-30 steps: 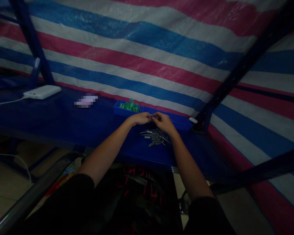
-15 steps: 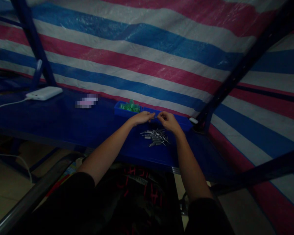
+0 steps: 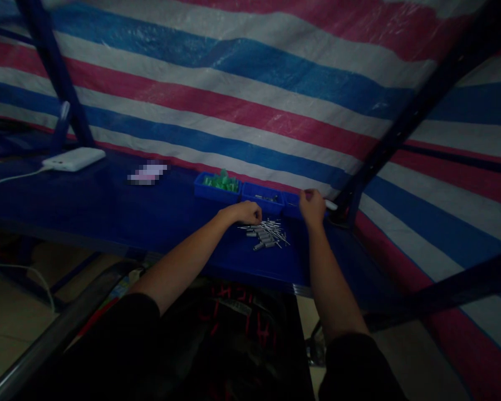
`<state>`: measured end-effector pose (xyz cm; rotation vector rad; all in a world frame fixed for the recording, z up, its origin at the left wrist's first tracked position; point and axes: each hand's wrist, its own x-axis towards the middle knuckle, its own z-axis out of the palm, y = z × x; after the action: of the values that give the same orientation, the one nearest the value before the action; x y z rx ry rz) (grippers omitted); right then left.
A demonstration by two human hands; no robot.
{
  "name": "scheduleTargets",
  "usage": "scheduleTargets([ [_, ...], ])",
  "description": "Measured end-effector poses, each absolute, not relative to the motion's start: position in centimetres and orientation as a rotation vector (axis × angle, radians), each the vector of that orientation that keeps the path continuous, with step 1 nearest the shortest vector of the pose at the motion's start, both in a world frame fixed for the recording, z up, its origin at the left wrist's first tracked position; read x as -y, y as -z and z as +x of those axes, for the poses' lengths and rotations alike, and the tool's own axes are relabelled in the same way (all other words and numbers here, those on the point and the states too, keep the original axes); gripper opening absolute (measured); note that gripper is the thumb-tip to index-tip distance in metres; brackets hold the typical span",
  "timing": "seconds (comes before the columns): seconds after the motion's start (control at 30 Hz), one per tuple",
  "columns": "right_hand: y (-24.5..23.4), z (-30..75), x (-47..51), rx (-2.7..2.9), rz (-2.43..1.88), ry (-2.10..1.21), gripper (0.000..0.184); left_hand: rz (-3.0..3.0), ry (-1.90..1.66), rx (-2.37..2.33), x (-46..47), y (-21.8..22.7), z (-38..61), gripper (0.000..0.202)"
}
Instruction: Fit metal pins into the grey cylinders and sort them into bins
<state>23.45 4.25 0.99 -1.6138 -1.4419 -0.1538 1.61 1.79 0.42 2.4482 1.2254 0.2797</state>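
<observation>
A pile of small grey metal cylinders with thin wire leads point(image 3: 266, 234) lies on the blue shelf point(image 3: 121, 206). My left hand point(image 3: 246, 213) rests curled just left of the pile, fingers closed; what it holds is hidden. My right hand point(image 3: 312, 206) is further right, over the rightmost blue bin point(image 3: 294, 207), fingers pinched together on something too small to name. Behind the pile stand a blue bin with green parts point(image 3: 217, 186) and a middle blue bin point(image 3: 262, 199) with a few metal pieces.
A white power bank point(image 3: 73, 159) with a cable lies at the shelf's left. A small pale item point(image 3: 147, 172) lies behind the centre. A striped tarp point(image 3: 250, 94) hangs behind. Dark blue frame posts point(image 3: 56, 72) point(image 3: 401, 122) rise at left and right. A small white object point(image 3: 330, 205) sits by the right post.
My hands were together above the pile, working a small part between them. They have separated: the right hand moved right to the end bin, the left dropped beside the pile.
</observation>
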Motion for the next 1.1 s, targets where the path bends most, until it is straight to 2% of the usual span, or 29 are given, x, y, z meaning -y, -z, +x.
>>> scheduleTargets([
  [0.2, -0.6, 20.0, -4.0, 1.753, -1.364, -0.021, 0.030, 2.432, -0.298, -1.301, -1.8, -0.8, 1.4, 0.021],
  [0.43, -1.1, 16.8, -2.1, 1.954, -1.163, -0.199, 0.026, 2.188, -0.837, -1.417, -2.2, -2.3, 0.1, 0.026],
  [0.63, -1.4, 16.8, -1.8, 2.011, -1.129, -0.220, 0.019, 2.062, -1.016, -1.543, -2.6, -2.2, 0.5, 0.025],
  [0.93, -0.7, 17.5, -2.9, 2.005, -1.078, -0.239, 0.018, 2.000, -1.048, -1.532, -2.3, -1.9, 1.2, 0.031],
  [1.03, -0.7, 18.0, -3.3, 1.946, -1.131, -0.158, 0.024, 2.065, -0.890, -1.465, -2.4, -1.5, 1.5, 0.038],
  [1.1, -1.0, 18.9, -3.5, 1.821, -1.235, -0.031, 0.029, 2.194, -0.718, -1.441, -2.2, -1.1, 1.7, 0.036],
])
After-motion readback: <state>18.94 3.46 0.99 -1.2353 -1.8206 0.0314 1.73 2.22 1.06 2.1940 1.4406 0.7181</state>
